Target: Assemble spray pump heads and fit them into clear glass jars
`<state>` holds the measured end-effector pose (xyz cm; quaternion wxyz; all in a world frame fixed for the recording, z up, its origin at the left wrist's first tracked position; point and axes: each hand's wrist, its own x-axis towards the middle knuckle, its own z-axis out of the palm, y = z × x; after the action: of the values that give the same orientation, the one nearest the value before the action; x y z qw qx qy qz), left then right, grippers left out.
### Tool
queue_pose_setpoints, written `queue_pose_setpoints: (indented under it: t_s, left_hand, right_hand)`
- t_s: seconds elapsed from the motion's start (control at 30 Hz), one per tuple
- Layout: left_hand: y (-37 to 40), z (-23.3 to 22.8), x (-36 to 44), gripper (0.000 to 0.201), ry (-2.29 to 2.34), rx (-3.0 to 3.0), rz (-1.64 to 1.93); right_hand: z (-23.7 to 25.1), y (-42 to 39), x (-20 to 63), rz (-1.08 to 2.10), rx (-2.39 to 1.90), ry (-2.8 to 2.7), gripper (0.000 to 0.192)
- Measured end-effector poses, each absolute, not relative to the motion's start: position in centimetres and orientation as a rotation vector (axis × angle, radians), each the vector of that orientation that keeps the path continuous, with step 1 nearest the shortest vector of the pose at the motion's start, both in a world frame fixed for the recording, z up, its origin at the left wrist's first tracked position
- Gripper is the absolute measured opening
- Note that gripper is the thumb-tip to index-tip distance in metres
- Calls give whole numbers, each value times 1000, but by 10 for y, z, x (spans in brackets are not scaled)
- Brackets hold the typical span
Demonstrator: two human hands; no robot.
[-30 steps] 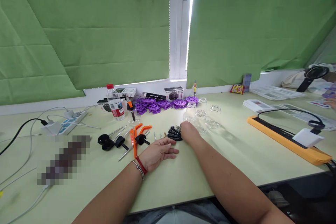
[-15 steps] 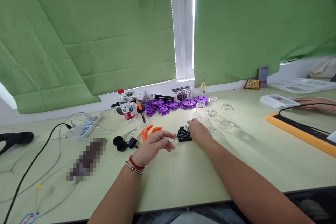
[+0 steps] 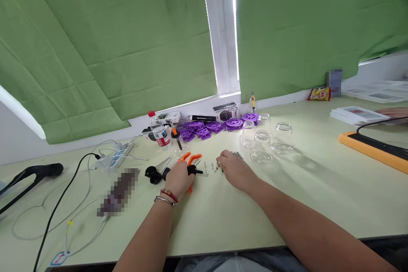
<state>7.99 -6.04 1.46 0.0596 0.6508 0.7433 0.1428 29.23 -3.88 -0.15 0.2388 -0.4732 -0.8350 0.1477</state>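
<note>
My left hand is closed, with a black plastic part sticking out past its thumb side. Orange curved pieces show behind and below that hand. My right hand rests low over the table, fingertips together near tiny brass and silver bits; what they grip, if anything, is hidden. Beside its knuckles lie small coil springs. A thin metal pin lies between the hands. Left of my left hand are black knobs with metal rods.
Several clear glass jars stand right of my right hand. Purple plastic parts line the back, near a red-capped bottle. Cables and a power strip lie left. An orange-edged tray and another person's hand are at right.
My left hand, loosely open before, has moved left and closed around a black part by the orange pieces. My right hand has shifted left, and the fanned black pieces are mostly out of sight.
</note>
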Motion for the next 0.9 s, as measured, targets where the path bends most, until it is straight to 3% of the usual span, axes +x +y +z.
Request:
queue_pose_setpoints:
  t_s: [0.17, 0.27, 0.4, 0.63, 0.9]
  left_hand:
    - [-67, 19, 77, 10, 2077, 1952, 677]
    - [-75, 32, 80, 18, 1541, 1778, 938]
    - [-82, 45, 89, 25, 1019, 1370, 889]
    - [-75, 36, 99, 25, 877, 987, 914]
    - [-69, 32, 64, 18, 786, 785, 1315]
  right_hand:
    - [-8, -40, 288, 638, -1068, -2143, 25]
    - [-13, -38, 284, 1077, -941, -1961, 36]
    - [-14, -37, 279, 1566, -675, -1701, 53]
    - [-14, -34, 280, 1489, -721, -1619, 22]
    - [-23, -29, 282, 1148, -1081, -1803, 21]
